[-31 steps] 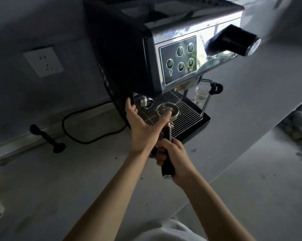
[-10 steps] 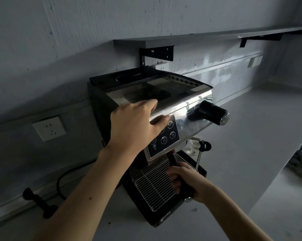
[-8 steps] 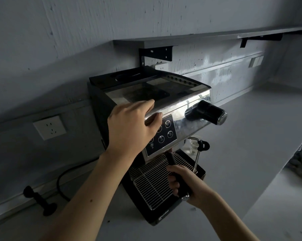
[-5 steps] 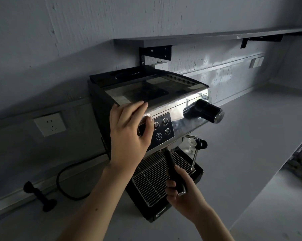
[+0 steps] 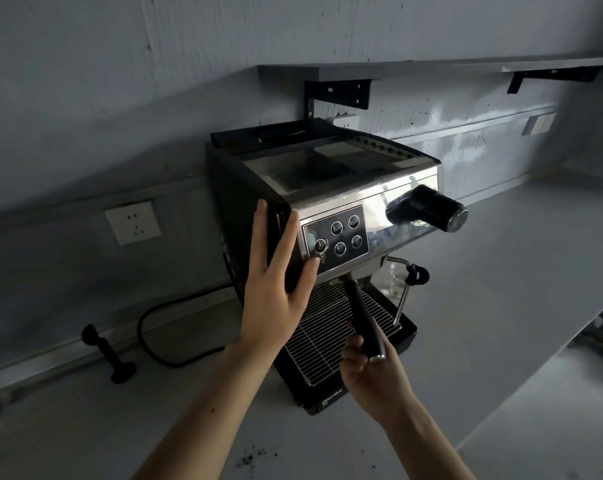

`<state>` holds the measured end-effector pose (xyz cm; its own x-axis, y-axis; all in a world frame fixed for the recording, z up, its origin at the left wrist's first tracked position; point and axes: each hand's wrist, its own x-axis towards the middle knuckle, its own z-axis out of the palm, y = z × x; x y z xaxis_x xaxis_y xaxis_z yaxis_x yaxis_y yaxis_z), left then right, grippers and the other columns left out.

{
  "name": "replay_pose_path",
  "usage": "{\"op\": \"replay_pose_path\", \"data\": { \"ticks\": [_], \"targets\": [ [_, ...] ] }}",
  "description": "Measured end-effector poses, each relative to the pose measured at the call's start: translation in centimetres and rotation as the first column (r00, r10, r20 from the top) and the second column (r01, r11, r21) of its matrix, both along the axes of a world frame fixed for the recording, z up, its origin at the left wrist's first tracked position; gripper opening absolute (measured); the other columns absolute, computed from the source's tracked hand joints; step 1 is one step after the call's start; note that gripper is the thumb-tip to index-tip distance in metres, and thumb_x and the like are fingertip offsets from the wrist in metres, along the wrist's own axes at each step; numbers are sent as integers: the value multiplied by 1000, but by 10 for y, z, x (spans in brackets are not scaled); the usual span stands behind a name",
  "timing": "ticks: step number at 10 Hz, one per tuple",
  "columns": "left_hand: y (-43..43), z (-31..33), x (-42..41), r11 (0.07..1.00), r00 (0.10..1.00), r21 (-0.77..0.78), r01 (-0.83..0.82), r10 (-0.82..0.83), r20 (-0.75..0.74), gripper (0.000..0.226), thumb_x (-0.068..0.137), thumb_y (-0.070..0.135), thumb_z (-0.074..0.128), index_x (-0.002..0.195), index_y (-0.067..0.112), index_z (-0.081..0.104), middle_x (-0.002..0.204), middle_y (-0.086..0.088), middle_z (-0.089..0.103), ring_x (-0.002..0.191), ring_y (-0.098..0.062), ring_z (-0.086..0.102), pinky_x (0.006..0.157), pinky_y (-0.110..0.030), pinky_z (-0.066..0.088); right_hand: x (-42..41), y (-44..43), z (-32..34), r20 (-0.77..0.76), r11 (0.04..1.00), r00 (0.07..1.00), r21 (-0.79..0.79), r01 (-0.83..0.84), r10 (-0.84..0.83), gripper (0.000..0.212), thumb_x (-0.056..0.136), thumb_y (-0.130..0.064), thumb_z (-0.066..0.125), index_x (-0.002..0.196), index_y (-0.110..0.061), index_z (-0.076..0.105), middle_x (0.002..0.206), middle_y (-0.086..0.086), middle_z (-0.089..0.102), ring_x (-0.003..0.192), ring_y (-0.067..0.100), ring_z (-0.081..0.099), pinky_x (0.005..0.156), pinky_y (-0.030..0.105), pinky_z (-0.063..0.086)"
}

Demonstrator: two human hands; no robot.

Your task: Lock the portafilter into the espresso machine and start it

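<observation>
Your portafilter (image 5: 360,315) sits up under the espresso machine (image 5: 328,209), its black handle angling out toward you over the drip grate (image 5: 331,336); it looks seated, though you can't confirm it's fully locked. Your right hand (image 5: 373,372) cups the handle's end, fingers loosely curled, not clamped. Your left hand (image 5: 276,289) lies flat on the machine's left corner, fingers spread, thumb just touching the button panel (image 5: 336,239) near the lower-left button. Starting the machine is what's left.
</observation>
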<state>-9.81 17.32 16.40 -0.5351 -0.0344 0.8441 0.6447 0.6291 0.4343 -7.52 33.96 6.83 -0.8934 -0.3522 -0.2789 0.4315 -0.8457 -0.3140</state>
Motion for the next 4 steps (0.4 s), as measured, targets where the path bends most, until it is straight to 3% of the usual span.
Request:
{"op": "replay_pose_path", "data": {
  "ticks": [1, 2, 3, 4],
  "targets": [
    [-3, -10, 10, 999, 996, 23, 25, -27, 87, 67, 101, 31, 51, 157, 36, 15, 167, -15, 6, 154, -9, 8, 116, -11, 18, 2, -8, -1, 22, 998, 998, -35, 53, -52, 19, 84, -22, 58, 90, -3, 62, 51, 1, 54, 35, 8, 47, 33, 18, 41],
    [-4, -15, 16, 997, 987, 64, 36, -45, 153, 67, 101, 38, 50, 156, 41, 12, 168, -7, 6, 152, -2, 7, 110, -1, 17, 4, -16, -5, 57, 992, 994, -76, 98, -94, 16, 84, -20, 57, 83, -4, 60, 50, -2, 50, 34, 6, 43, 33, 17, 38],
    [-14, -19, 26, 996, 965, 83, 44, -64, 255, 68, 97, 50, 50, 154, 45, 13, 168, 4, 11, 151, -1, 11, 109, -3, 19, 9, -29, -8, 75, 998, 996, -34, 58, -56, 15, 84, -21, 57, 77, -8, 57, 49, -3, 49, 33, 6, 42, 32, 16, 35],
    [-31, -24, 36, 987, 940, 156, 49, -98, 327, 62, 93, 50, 57, 149, 38, 33, 159, 9, 32, 144, 0, 32, 110, -20, 38, 14, -52, -4, 42, 988, 997, 141, -67, 61, 16, 81, -24, 60, 73, -10, 57, 51, 0, 48, 35, 8, 41, 33, 18, 36]
  ]
}}
